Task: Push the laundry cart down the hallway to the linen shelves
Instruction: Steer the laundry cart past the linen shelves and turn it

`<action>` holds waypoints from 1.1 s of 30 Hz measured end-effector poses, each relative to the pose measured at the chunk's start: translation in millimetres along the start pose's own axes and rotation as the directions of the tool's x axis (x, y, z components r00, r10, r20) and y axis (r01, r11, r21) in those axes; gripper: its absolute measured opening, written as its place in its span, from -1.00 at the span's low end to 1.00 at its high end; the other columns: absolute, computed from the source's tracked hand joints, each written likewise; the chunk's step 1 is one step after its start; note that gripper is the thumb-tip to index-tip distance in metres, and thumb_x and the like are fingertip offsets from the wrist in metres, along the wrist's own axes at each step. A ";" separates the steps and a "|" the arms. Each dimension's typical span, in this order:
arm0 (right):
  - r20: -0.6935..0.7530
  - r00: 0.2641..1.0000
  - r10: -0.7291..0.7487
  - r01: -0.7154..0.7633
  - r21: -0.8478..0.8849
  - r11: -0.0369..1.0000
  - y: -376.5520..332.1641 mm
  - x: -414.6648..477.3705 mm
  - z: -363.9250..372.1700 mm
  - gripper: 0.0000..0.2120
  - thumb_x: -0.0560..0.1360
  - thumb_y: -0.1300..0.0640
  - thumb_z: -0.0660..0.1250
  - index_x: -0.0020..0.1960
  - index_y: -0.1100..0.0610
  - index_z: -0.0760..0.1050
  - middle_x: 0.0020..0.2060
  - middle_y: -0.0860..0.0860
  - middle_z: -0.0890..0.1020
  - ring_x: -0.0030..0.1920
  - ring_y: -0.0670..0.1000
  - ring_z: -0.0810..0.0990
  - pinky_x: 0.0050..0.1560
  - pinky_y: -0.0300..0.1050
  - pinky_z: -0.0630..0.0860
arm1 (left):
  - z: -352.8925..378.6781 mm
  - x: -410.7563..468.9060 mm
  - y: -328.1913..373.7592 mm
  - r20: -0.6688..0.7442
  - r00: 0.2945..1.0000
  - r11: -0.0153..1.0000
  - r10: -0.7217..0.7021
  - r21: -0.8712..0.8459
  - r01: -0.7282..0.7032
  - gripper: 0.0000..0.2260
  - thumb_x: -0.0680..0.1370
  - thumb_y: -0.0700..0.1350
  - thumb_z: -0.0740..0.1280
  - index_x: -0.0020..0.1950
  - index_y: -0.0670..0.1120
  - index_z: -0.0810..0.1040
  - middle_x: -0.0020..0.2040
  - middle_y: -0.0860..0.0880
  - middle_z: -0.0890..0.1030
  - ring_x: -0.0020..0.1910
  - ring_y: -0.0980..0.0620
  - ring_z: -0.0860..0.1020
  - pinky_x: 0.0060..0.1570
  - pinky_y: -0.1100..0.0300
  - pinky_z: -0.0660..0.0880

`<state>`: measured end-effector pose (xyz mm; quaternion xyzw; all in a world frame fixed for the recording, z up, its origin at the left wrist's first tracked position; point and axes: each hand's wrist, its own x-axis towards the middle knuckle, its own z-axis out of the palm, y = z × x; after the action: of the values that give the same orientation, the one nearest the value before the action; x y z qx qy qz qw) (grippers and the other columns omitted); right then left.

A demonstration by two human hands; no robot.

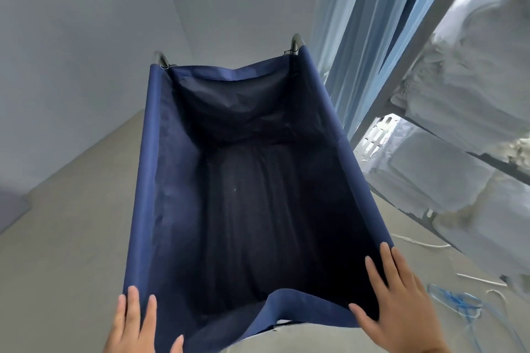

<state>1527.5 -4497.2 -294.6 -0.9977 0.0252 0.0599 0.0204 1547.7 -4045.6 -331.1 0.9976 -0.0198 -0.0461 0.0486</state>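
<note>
The laundry cart (149,180) is a deep navy fabric bag hung on a metal frame, and it fills the middle of the view. Its inside is dark and looks empty. Two chrome frame ends (295,41) stick up at the far corners. My left hand (134,324) lies over the near left corner, fingers outside and thumb inside. My right hand (398,301) covers the near right corner the same way. The linen shelves (430,46), a grey metal rack stacked with folded white linens (459,112), stand close along the cart's right side.
A plain wall runs along the left and across the far end. Blue curtains (358,23) hang beyond the rack. Blue string (459,304) and white cord (418,242) lie on the beige floor at the right. A grey mat (11,209) sits at the left edge.
</note>
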 end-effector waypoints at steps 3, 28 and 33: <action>0.009 0.998 -0.064 0.064 -0.010 0.998 41.1 10.4 -4.4 -0.21 0.49 -0.36 0.08 0.32 0.27 0.58 0.45 0.33 0.40 0.45 0.30 0.31 0.08 0.25 0.60 | -0.4 -19.3 43.6 0.149 0.984 0.995 -0.094 -0.014 0.097 -0.07 0.50 0.46 -0.03 0.26 -0.38 0.55 0.40 -0.48 0.39 0.41 -0.47 0.27 0.58 0.12 -0.11; 0.021 0.944 -0.331 0.331 -0.063 0.941 155.1 136.8 -12.3 -0.08 0.53 -0.43 -0.17 0.39 0.28 0.50 0.51 0.27 0.34 0.50 0.30 0.34 0.16 0.24 0.57 | 4.1 -29.4 179.4 0.063 0.944 0.946 -0.325 0.037 0.323 -0.06 0.50 0.46 -0.12 0.42 -0.29 0.48 0.59 -0.30 0.21 0.55 -0.34 0.23 0.33 -0.12 0.32; -0.001 0.943 -0.332 0.331 -0.059 0.942 144.0 182.2 -16.1 -0.04 0.52 -0.45 -0.18 0.38 0.30 0.50 0.53 0.26 0.31 0.53 0.28 0.27 0.15 0.24 0.57 | -8.0 21.5 174.0 0.002 0.942 0.940 -0.335 0.065 0.335 -0.06 0.52 0.44 -0.20 0.43 -0.28 0.47 0.56 -0.31 0.26 0.55 -0.31 0.24 0.23 -0.14 0.51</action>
<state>1702.5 -4650.4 -306.0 -0.9882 -0.1445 0.0508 0.0011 1563.7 -4218.9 -307.9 0.9871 0.1483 -0.0597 0.0081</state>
